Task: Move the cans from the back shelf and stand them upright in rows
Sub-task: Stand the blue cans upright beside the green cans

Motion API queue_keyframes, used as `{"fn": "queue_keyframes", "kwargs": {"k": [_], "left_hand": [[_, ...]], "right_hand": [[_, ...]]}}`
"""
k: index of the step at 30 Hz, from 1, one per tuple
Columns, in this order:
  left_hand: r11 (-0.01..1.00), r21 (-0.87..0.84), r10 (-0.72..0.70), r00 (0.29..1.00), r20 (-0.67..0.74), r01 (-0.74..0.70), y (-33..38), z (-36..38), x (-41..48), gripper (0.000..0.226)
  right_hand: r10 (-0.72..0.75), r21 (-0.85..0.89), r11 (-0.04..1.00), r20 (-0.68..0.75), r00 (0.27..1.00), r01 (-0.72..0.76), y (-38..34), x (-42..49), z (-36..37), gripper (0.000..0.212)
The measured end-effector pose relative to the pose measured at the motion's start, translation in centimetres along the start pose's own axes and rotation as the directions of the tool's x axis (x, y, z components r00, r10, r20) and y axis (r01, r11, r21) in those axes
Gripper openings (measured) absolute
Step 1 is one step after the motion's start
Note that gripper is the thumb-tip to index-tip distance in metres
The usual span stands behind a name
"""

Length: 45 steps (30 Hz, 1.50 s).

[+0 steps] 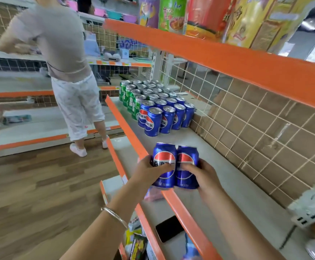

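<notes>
Both hands gripped blue cans: the left hand (pixel 149 170) was wrapped round the left can (pixel 164 166), and the right hand (pixel 202 174) round the right can (pixel 187 167). These two cans stood upright, side by side and touching, held just above the orange front lip of the shelf (pixel 233 184). A bangle (pixel 114 215) circled the left wrist.

Nearest the camera, a black phone (pixel 169 228) lay flat on the tier below, beside the orange lip. At the right edge, white packets (pixel 311 209) sat on the same shelf as the cans.

Farther along that shelf, blue cans (pixel 167 114) stood upright in rows, the front one a little ahead of the rest. Behind them and touching stood more rows, with green cans (pixel 130 97) along the aisle side. A wire grid (pixel 256 128) backed with cardboard closed the shelf's rear. Overhead, snack bags (pixel 209 15) stood on the next shelf up.

Across the wood floor, another person (pixel 66 59) stood facing the far shelving.
</notes>
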State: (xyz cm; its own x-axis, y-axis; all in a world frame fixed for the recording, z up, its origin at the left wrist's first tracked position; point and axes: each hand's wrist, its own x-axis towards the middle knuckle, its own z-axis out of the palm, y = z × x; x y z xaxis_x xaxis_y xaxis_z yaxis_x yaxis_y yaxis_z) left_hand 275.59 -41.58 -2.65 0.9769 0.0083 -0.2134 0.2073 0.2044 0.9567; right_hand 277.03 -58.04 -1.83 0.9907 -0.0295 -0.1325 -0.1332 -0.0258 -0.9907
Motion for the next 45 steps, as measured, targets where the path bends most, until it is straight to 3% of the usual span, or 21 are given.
{"fn": "queue_keyframes", "kwargs": {"k": [5, 8, 13, 17, 20, 24, 26, 30, 34, 37, 40, 45], "left_hand": [[0.998, -0.020, 0.065, 0.992, 0.109, -0.063, 0.1, -0.1, 6.7, 0.057], [0.996, -0.026, 0.088, 0.981, 0.175, -0.085, 0.5, 0.0, 10.5, 0.058], [0.990, 0.004, 0.138, 0.976, 0.170, -0.140, 0.7, -0.2, 15.2, 0.075], [0.980, 0.054, 0.181, 0.969, 0.167, -0.192, 1.0, -0.5, 17.8, 0.066], [0.942, 0.173, 0.242, 0.939, 0.246, -0.288, 0.9, -0.7, 18.7, 0.051], [0.928, 0.192, 0.262, 0.924, 0.277, -0.320, 0.1, -1.1, 19.5, 0.058], [0.932, 0.186, 0.260, 0.932, 0.253, -0.310, -0.4, -1.2, 19.8, 0.061], [0.927, 0.234, 0.240, 0.944, 0.228, -0.293, -1.4, -1.1, 20.0, 0.068], [0.859, 0.405, 0.277, 0.950, 0.146, -0.313, -1.3, -0.8, 20.1, 0.085], [0.878, 0.352, 0.295, 0.946, 0.133, -0.324, -1.2, -0.6, 20.0, 0.080], [0.911, 0.289, 0.285, 0.956, 0.075, -0.294, -1.2, -0.6, 19.7, 0.062], [0.873, 0.355, 0.338, 0.940, 0.053, -0.334, -1.2, -0.4, 19.0, 0.056]], "right_hand": [[-0.099, 0.121, 0.987, -0.075, 0.992, 0.108, 0.5, 6.2, 1.1, 0.035], [-0.136, 0.081, 0.986, -0.138, 0.981, 0.148, 1.5, 10.2, 1.2, 0.034], [-0.199, -0.035, 0.980, -0.231, 0.952, 0.197, 1.2, 16.1, 0.7, 0.056], [-0.230, -0.162, 0.967, -0.233, 0.945, 0.195, 1.5, 19.9, -0.1, 0.066], [-0.254, -0.232, 0.952, -0.243, 0.936, 0.198, 0.7, 22.1, -0.6, 0.077], [-0.279, -0.296, 0.934, -0.263, 0.923, 0.198, 1.6, 27.0, -2.3, 0.109], [-0.255, -0.316, 0.936, -0.299, 0.920, 0.157, 0.6, 27.6, -2.2, 0.105], [-0.264, -0.375, 0.917, -0.322, 0.909, 0.133, -0.9, 27.5, -1.8, 0.075], [-0.353, -0.464, 0.872, -0.377, 0.856, 0.155, 0.0, 27.7, -1.1, 0.076], [-0.328, -0.493, 0.868, -0.478, 0.815, 0.060, 0.1, 27.6, -0.7, 0.077], [-0.338, -0.496, 0.865, -0.473, 0.814, 0.071, 0.0, 27.7, -0.9, 0.079], [-0.327, -0.460, 0.885, -0.510, 0.796, 0.070, -0.1, 24.9, 1.2, 0.075]]}}
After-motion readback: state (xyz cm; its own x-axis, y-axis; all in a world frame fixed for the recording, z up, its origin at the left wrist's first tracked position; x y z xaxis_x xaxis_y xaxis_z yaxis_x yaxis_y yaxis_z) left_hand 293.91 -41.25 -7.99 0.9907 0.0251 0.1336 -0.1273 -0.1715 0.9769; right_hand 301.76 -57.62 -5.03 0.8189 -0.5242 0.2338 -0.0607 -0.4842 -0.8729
